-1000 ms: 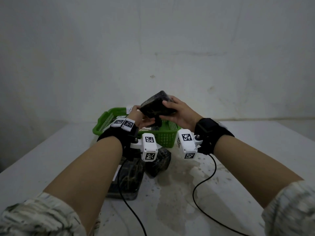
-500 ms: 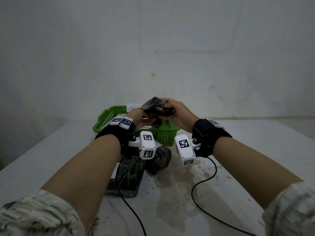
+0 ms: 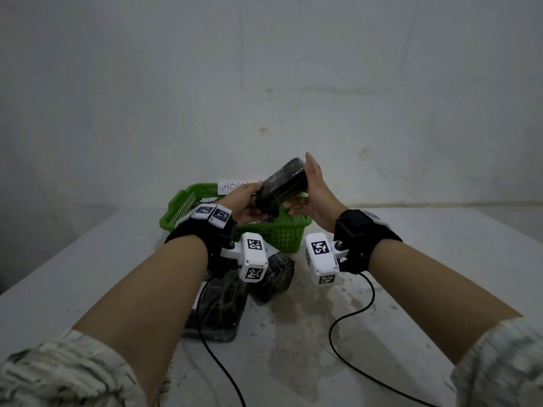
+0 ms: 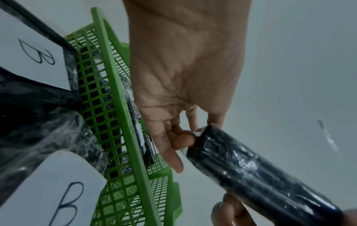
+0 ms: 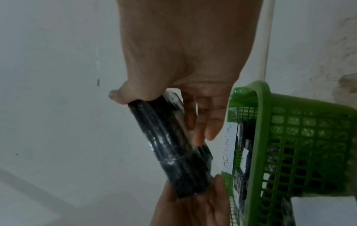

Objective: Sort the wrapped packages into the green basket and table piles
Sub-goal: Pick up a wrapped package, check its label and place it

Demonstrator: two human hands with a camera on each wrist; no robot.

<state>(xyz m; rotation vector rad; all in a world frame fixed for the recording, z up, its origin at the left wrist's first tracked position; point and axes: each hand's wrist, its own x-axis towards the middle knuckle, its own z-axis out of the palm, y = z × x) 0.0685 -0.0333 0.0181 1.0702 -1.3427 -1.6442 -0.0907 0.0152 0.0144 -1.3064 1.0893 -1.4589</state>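
Observation:
Both hands hold one black film-wrapped package (image 3: pixel 282 186) in the air above the green basket (image 3: pixel 176 205), tilted with its right end up. My left hand (image 3: pixel 249 201) grips its lower left end, thumb on top and fingers curled beneath (image 4: pixel 183 139). At the upper right end my right hand (image 3: pixel 308 189) has its thumb (image 5: pixel 115 94) hooked over the end and its fingers lying along the side. The package (image 5: pixel 173 149) shows crinkled clear wrap (image 4: pixel 251 175). Inside the basket (image 5: pixel 289 137) lie other dark wrapped packages.
Two wrapped packages lie on the white table in front of the basket, a large one (image 3: pixel 214 306) and a smaller one (image 3: pixel 273 274), with paper labels marked B (image 4: pixel 38 50). A white handwritten label (image 3: pixel 238 186) stands at the basket's back. Black cables (image 3: pixel 349 315) trail across the stained table.
The package has turned from lying nearly flat between the hands to standing tilted, right end raised. My right hand has shifted up to that end with its fingers straighter.

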